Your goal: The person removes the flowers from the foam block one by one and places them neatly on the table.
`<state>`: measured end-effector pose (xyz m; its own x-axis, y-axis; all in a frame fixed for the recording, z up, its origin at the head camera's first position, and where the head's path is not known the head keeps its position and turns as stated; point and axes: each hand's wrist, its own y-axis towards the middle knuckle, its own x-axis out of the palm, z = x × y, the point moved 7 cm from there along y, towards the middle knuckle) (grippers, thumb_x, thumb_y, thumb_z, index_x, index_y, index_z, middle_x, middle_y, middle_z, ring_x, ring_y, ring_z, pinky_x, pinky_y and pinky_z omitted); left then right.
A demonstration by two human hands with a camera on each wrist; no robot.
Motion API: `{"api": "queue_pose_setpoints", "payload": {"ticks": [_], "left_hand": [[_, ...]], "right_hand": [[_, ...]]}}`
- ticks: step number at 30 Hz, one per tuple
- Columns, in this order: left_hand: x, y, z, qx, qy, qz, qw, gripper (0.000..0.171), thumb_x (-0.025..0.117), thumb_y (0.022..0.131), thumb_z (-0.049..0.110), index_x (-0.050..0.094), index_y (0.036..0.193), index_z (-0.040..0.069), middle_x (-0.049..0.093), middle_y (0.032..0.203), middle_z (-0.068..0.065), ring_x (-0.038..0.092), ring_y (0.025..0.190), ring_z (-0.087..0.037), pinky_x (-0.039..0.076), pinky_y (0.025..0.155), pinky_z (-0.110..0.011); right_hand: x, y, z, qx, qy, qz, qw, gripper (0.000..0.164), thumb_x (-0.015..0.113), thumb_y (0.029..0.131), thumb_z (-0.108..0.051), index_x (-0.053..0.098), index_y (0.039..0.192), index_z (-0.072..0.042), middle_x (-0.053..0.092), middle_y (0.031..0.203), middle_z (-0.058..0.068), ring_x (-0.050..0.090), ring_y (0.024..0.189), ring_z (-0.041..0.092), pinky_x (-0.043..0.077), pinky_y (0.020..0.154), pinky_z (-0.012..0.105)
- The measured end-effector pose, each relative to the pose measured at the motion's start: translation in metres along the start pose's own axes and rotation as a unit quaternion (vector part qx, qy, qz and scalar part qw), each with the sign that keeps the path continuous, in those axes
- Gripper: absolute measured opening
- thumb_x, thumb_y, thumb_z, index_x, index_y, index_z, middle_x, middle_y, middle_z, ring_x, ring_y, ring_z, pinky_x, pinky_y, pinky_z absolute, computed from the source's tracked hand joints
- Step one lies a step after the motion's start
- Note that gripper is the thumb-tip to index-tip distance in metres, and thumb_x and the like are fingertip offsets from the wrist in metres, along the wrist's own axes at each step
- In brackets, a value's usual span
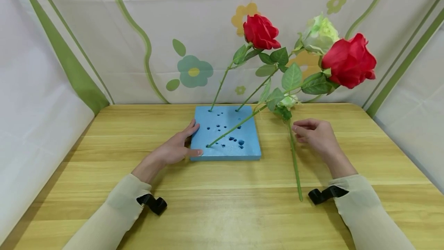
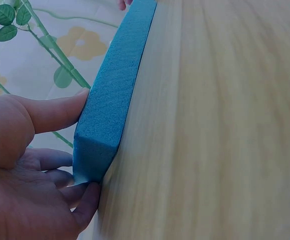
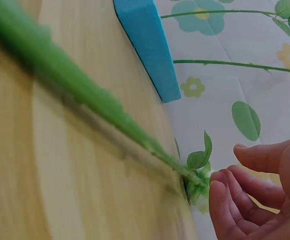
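My left hand holds the left side of a blue foam block full of holes. Its thumb presses the near left corner while the fingers lie along the side. Three artificial roses stand in the block: a red rose at the back left, a pale green-white rose at the back right, and a second red rose leaning far right from the front left hole. Another pale rose lies on the table, its green stem pointing towards me. Beside that stem is my right hand, fingers loosely bent, thumb apart, nothing gripped.
The wooden table reaches back to a pale fabric backdrop printed with flowers and green lines. White fabric walls close in on the left and right. Rose heads and leaves overhang the block's right side.
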<state>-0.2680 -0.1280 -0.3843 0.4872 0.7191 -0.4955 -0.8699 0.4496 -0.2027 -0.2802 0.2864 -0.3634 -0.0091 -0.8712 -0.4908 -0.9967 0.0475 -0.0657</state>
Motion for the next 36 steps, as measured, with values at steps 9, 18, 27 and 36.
{"api": "queue_pose_setpoints", "payload": {"ticks": [9,18,27,36], "left_hand": [[0.0,0.001,-0.001,-0.001,0.003,0.002,1.0,0.095,0.073,0.101,0.018,0.009,0.172,0.014,-0.012,0.181,0.002,-0.009,0.167,-0.033,0.005,0.133,-0.062],[-0.001,0.0,0.0,-0.004,0.004,0.004,1.0,0.096,0.073,0.101,0.017,0.009,0.172,0.013,-0.011,0.181,0.002,-0.009,0.167,-0.033,0.005,0.134,-0.061],[-0.001,0.0,-0.001,0.0,0.005,0.005,1.0,0.096,0.073,0.101,0.017,0.009,0.172,0.012,-0.011,0.181,0.0,-0.009,0.167,-0.033,0.006,0.134,-0.061],[-0.001,0.001,-0.001,0.001,0.005,0.003,1.0,0.096,0.073,0.101,0.018,0.009,0.172,0.012,-0.012,0.181,0.001,-0.009,0.167,-0.033,0.005,0.133,-0.062]], "right_hand": [[0.001,-0.008,-0.023,-0.051,0.008,0.023,0.998,0.044,0.069,0.105,-0.03,0.068,0.134,0.004,0.075,0.105,-0.004,0.072,0.088,0.006,0.065,0.077,0.029],[0.009,-0.017,-0.045,-0.072,0.01,0.031,0.997,0.038,0.072,0.103,-0.03,0.071,0.127,0.0,0.074,0.095,-0.013,0.072,0.085,0.006,0.065,0.075,0.029],[0.02,-0.025,-0.061,-0.132,0.007,0.028,0.991,0.031,0.073,0.102,-0.021,0.073,0.123,0.002,0.072,0.089,-0.019,0.072,0.081,0.003,0.064,0.07,0.026],[0.031,-0.033,-0.072,-0.152,0.017,0.014,0.988,0.032,0.073,0.102,-0.021,0.072,0.127,-0.001,0.074,0.094,-0.011,0.073,0.081,0.001,0.063,0.07,0.026]]}}
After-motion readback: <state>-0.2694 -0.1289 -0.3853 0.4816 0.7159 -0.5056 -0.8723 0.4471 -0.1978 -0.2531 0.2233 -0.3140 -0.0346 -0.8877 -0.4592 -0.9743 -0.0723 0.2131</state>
